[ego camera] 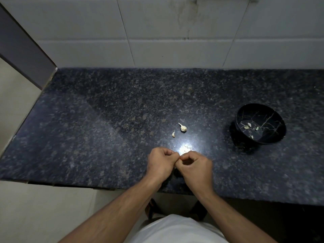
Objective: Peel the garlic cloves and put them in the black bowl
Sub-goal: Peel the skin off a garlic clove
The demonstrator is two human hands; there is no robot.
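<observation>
My left hand (160, 163) and my right hand (194, 166) meet fingertip to fingertip just above the counter's front part, both with curled fingers pinching something small between them; the thing itself is hidden by the fingers. Two unpeeled garlic cloves lie on the counter beyond the hands: a larger one (183, 128) and a smaller one (173, 134). The black bowl (273, 137), with gold veining, stands tilted at the right and holds several pale peeled pieces (249, 126).
The dark speckled granite counter (105, 128) ends at a white tiled wall behind and a side wall at the left. Its front edge runs just under my wrists. A bright light glare sits on the counter right past my hands.
</observation>
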